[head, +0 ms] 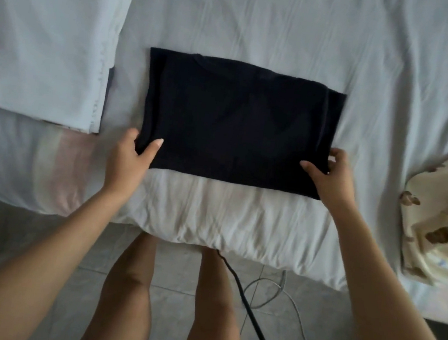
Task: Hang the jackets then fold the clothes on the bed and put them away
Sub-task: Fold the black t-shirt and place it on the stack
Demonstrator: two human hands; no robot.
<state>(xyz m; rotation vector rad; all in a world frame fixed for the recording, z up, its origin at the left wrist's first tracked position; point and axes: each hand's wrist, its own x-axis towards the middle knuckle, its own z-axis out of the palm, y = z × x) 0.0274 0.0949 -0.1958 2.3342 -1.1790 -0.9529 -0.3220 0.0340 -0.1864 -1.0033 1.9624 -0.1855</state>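
Head view: both hands are holding a folded black garment (237, 123) on the bed (264, 19)
left hand (131, 155) is pinching its near left corner, thumb on top; right hand (331, 180) is pinching the near right corner; it is lying flat near a white folded cloth (47, 35).

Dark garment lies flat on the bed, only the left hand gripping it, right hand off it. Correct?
Not quite. In the head view the dark garment lies flat on the bed, but both hands grip it: the left hand and the right hand each hold a near corner.
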